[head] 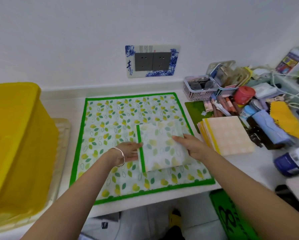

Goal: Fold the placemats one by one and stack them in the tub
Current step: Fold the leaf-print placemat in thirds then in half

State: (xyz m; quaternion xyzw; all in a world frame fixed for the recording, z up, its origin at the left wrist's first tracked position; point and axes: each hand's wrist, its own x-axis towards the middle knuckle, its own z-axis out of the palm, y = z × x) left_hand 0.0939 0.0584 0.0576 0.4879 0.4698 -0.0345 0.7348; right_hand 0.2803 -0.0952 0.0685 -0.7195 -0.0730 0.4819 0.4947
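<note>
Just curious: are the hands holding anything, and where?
The folded placemat: left hand at its green-bordered left edge, right hand at its right edge; gripping or merely pressing, I cannot tell.

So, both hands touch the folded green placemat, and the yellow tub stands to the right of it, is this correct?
Not quite: the head view shows the yellow tub to the left of it, not the right. The left hand and right hand do touch the folded green placemat.
</note>
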